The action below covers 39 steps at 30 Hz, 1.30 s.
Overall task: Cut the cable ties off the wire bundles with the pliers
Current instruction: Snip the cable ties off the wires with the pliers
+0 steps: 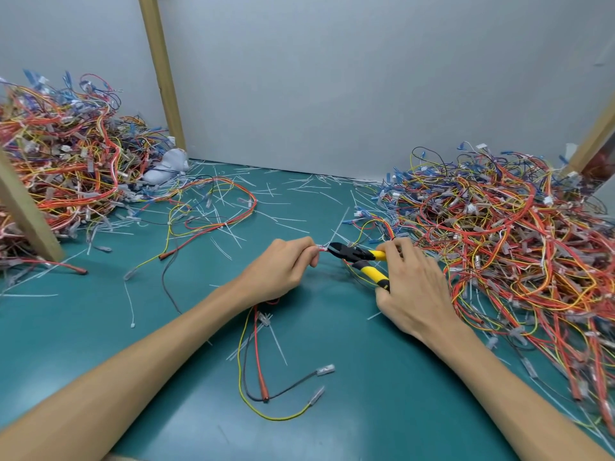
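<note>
Pliers (361,261) sit gripped in my right hand (412,287), nose pointing to 9 o'clock at the bundle (257,344) my left hand (283,271) pinches, mid-mat (332,420); a heap (499,244) lies at 3 o'clock, another (66,154) at 10.

The left hand (283,267) covers the wire bundle (257,327) where it pinches; any tie by the pliers (357,256) is too small to tell. The picture cuts off the left heap (66,154) and the right heap (519,247) at the bench (332,420) edges.
</note>
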{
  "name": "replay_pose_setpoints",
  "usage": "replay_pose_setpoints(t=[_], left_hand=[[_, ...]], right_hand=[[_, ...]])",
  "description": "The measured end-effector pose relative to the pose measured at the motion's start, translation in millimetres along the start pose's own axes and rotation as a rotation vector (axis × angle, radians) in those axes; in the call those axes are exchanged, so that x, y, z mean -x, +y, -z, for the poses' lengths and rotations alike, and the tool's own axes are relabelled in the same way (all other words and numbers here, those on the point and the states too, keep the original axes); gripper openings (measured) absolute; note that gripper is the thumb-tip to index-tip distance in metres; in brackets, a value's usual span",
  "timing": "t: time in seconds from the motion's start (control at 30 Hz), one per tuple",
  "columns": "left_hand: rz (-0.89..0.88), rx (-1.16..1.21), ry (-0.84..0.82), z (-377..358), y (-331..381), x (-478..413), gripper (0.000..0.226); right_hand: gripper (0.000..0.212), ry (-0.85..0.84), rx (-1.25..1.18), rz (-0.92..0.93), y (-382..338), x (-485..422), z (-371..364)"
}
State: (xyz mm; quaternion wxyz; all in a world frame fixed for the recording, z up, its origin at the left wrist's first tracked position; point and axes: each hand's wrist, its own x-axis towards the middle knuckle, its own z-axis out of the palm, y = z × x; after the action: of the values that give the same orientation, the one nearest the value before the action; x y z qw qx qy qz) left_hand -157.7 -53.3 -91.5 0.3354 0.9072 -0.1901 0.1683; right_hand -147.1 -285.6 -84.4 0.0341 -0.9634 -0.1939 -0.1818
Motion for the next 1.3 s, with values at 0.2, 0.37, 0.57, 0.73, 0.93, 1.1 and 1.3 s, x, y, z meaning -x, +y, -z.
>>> replay_pose_setpoints(t=[0.2, 0.37, 0.57, 0.73, 0.93, 1.1, 1.3], left_hand=[[-0.02, -0.009, -0.014, 0.2, 2.2, 0.1, 0.028], [-0.043, -0.009, -0.035, 0.6, 4.0, 0.1, 0.028], [-0.032, -0.005, -0.062, -1.6, 2.6, 2.2, 0.029], [-0.025, 0.008, -0.071, -5.4, 2.8, 3.0, 0.029], [-0.01, 0.03, -0.073, -6.4, 3.3, 4.0, 0.029], [0.005, 0.053, -0.081, -6.5, 3.1, 4.5, 0.029], [0.024, 0.056, -0.103, -6.5, 3.5, 5.5, 0.029]], right_hand=[[0.041, 0.035, 0.02, 0.049, -0.8, 0.4, -0.9], [0.032, 0.057, -0.029, 0.062, -0.6, 1.2, -1.2], [0.021, 0.028, -0.091, 0.045, 1.3, 0.3, -2.3], [0.029, 0.04, -0.087, -0.003, 0.9, 0.8, -3.2], [0.028, 0.081, -0.067, 0.031, 1.0, 2.0, -7.6], [0.041, 0.04, -0.103, 0.052, 1.1, 1.5, -7.4], [0.02, 0.015, -0.084, 0.062, 1.2, 1.7, -3.7]])
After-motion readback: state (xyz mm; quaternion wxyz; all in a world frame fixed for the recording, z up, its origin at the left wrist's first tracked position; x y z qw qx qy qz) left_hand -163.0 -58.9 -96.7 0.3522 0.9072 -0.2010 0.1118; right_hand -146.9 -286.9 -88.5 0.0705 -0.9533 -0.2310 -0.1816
